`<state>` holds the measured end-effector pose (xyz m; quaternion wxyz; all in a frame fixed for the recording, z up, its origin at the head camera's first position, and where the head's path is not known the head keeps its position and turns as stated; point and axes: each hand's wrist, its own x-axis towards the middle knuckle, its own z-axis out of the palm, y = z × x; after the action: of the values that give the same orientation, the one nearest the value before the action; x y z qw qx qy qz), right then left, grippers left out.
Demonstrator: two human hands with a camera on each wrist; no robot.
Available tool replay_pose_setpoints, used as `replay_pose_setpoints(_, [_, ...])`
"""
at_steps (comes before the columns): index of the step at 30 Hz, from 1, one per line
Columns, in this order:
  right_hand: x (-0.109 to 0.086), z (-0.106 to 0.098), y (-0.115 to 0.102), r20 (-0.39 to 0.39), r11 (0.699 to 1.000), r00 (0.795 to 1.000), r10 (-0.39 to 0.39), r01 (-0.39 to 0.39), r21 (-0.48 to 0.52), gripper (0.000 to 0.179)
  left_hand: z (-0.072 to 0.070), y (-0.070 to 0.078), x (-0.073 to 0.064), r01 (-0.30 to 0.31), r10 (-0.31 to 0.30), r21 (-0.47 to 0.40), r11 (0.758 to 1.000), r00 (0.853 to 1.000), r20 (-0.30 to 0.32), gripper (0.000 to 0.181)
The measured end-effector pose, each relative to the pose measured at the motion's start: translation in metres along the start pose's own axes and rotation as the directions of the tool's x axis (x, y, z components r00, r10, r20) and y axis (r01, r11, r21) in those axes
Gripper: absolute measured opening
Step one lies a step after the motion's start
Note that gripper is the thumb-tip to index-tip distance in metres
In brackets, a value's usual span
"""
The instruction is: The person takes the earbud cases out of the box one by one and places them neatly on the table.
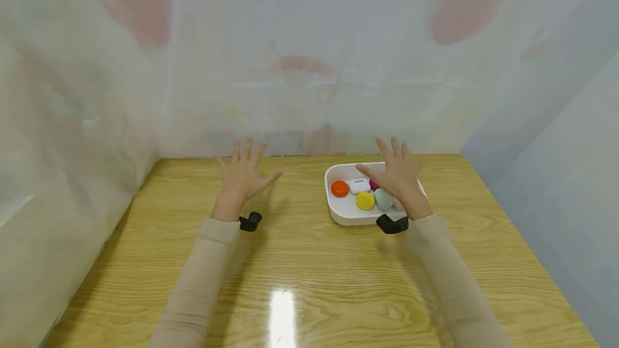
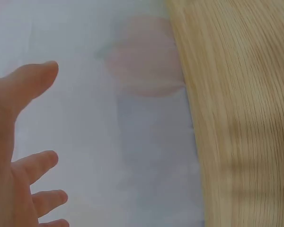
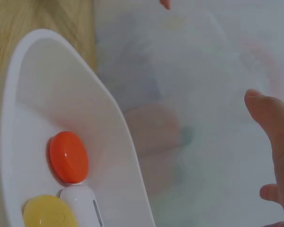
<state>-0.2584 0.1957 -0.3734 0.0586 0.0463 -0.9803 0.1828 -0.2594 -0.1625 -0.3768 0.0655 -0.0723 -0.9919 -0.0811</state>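
"Both the left hand (image 1: 244,176) and the right hand (image 1: 398,176) are in view; how do the fingers stand?"

"Wide apart on each, thumbs stretched out, gripping nothing."

"Where's the white tray (image 1: 355,220)?"

"On the tabletop (image 1: 309,262), lower than the right fingers and partly covered by that hand in the head view; well to the right of the left fingers."

"And inside it?"

"An orange disc (image 1: 339,188) left of the right thumb's tip; a white piece (image 1: 360,187) and yellow disc (image 1: 365,201) on that thumb's near side."
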Motion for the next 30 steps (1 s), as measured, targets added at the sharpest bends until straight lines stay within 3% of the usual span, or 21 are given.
replay_pose_setpoints(7, [-0.016, -0.001, 0.017, -0.069, 0.984, 0.997, -0.044, 0.055, 0.168, 0.079, 0.000, 0.005, -0.011, -0.037, 0.036, -0.018, 0.999, 0.998, -0.043, 0.084])
replay_pose_setpoints(11, [-0.025, 0.002, 0.035, -0.105, 0.959, 0.993, -0.046, 0.073, 0.272, 0.070, 0.006, 0.009, -0.017, -0.072, 0.061, -0.095, 0.993, 0.992, -0.111, 0.073])
replay_pose_setpoints(14, [-0.033, 0.008, 0.050, -0.142, 0.938, 0.989, -0.034, 0.081, 0.338, 0.062, 0.011, 0.011, -0.022, -0.115, 0.096, -0.197, 0.974, 0.990, -0.106, 0.060])
replay_pose_setpoints(19, [-0.047, 0.018, 0.072, -0.235, 0.907, 0.972, 0.010, 0.090, 0.411, 0.052, 0.017, 0.019, -0.028, -0.161, 0.176, -0.407, 0.899, 0.984, -0.002, 0.047])
replay_pose_setpoints(23, [-0.056, 0.026, 0.086, -0.229, 0.877, 0.970, 0.078, 0.043, 0.479, 0.049, 0.024, 0.027, -0.030, -0.190, 0.241, -0.544, 0.818, 0.970, 0.023, 0.044])
replay_pose_setpoints(27, [-0.062, 0.032, 0.096, -0.140, 0.809, 0.978, 0.156, -0.045, 0.586, 0.049, 0.034, 0.038, -0.029, -0.238, 0.296, -0.624, 0.744, 0.955, -0.011, 0.040])
replay_pose_setpoints(30, [-0.066, 0.040, 0.105, -0.064, 0.724, 0.983, 0.174, -0.084, 0.684, 0.052, 0.039, 0.048, -0.028, -0.251, 0.325, -0.666, 0.703, 0.945, -0.013, 0.037])
